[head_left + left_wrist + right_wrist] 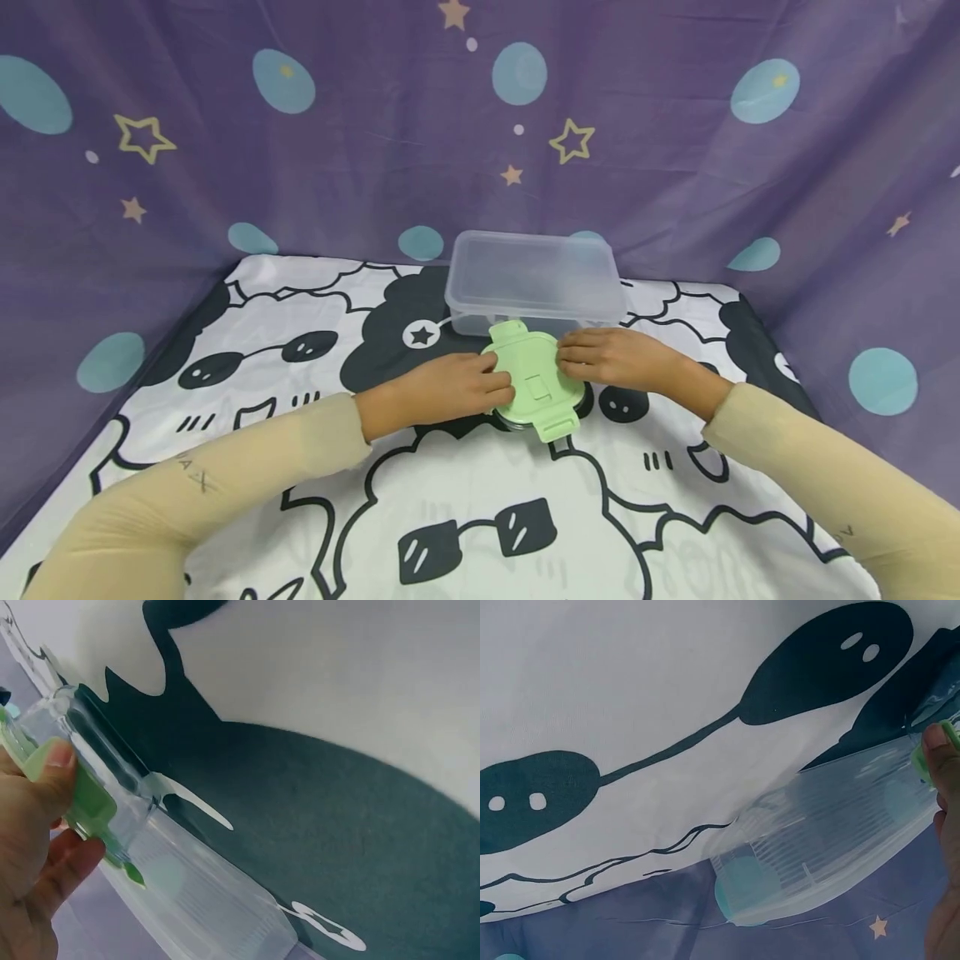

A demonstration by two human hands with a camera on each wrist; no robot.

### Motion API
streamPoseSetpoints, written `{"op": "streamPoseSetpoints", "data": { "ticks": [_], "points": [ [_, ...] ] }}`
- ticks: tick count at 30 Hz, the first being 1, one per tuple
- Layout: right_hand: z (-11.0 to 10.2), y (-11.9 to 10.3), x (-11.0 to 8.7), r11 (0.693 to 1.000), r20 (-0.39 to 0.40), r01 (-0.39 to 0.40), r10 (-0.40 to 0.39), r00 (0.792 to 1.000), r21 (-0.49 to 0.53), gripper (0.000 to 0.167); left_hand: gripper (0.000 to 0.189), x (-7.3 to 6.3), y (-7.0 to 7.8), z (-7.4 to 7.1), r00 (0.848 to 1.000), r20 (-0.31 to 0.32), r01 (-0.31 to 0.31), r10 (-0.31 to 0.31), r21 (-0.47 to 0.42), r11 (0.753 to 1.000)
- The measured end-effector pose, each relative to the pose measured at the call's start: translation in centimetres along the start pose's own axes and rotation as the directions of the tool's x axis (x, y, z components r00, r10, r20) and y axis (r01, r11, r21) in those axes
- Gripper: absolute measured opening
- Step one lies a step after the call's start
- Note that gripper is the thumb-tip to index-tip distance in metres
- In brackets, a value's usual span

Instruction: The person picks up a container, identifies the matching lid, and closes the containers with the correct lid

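A light green snap-lock lid (534,367) lies on top of a clear food container (109,746), with its far and near flaps sticking outward. My left hand (446,389) holds the lid's left side. In the left wrist view its thumb (56,769) presses a green flap while curled fingers sit just below. From the other side my right hand (626,358) grips the lid's right edge, fingers bent over the top. The right wrist view shows that thumb (939,754) against a green flap at the frame's edge. Most of the container's body is hidden under the lid in the head view.
Directly behind the lid stands a larger translucent plastic box (536,275), close to the right fingers. A white cloth with black cartoon drawings (480,475) covers the table. Beyond its far edge hangs a purple curtain (360,167) with stars and blue spots.
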State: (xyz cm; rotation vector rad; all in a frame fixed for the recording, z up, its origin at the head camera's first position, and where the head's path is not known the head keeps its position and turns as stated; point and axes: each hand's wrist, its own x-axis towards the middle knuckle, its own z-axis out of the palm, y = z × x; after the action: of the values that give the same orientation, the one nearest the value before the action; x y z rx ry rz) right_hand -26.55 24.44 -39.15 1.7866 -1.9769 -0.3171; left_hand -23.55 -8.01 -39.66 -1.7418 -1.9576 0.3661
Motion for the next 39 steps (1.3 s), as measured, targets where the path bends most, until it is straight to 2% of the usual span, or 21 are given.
{"op": "streamPoseSetpoints", "data": {
  "ticks": [4, 8, 12, 18, 22, 28, 36, 39],
  "points": [
    [-0.2, -0.4, -0.2, 0.999, 0.027, -0.045, 0.045, 0.999, 0.012, 0.042, 0.022, -0.1, -0.1, -0.2, 0.999, 0.033, 0.023, -0.021, -0.051, 0.998],
    [-0.7, -1.0, -0.3, 0.988, 0.032, -0.137, 0.135, 0.99, 0.064, 0.045, 0.035, -0.3, -0.9, -0.2, 0.999, 0.042, 0.029, -0.023, -0.144, 0.989],
    [-1.1, -1.6, -0.4, 0.967, 0.034, -0.22, 0.217, 0.976, 0.129, 0.048, 0.033, -0.5, -2.0, 0.1, 0.999, 0.027, 0.031, -0.025, -0.253, 0.967],
    [-2.1, -3.1, -0.2, 0.934, 0.051, -0.25, 0.245, 0.968, 0.254, 0.047, 0.031, -0.8, -3.3, 0.7, 1.0, -0.018, 0.001, -0.007, -0.337, 0.942],
    [-1.8, -4.2, 0.0, 0.917, 0.014, -0.239, 0.248, 0.969, 0.318, 0.042, 0.033, -0.8, -3.6, 0.8, 0.999, -0.033, -0.017, 0.006, -0.343, 0.939],
    [-0.9, -4.8, 0.3, 0.94, -0.096, -0.18, 0.216, 0.972, 0.291, 0.037, 0.033, -0.9, -3.7, 1.0, 1.0, -0.029, -0.01, 0.001, -0.334, 0.942],
    [-0.5, -4.9, 0.3, 0.939, -0.107, -0.186, 0.225, 0.969, 0.289, 0.028, 0.03, -1.0, -3.3, 1.0, 0.999, -0.044, -0.011, -0.004, -0.328, 0.945],
    [-0.2, -4.5, 0.1, 0.938, -0.125, -0.186, 0.23, 0.965, 0.293, 0.031, 0.028, -0.8, -2.8, 0.9, 0.998, -0.055, -0.033, 0.018, -0.279, 0.96]
  ]
}}
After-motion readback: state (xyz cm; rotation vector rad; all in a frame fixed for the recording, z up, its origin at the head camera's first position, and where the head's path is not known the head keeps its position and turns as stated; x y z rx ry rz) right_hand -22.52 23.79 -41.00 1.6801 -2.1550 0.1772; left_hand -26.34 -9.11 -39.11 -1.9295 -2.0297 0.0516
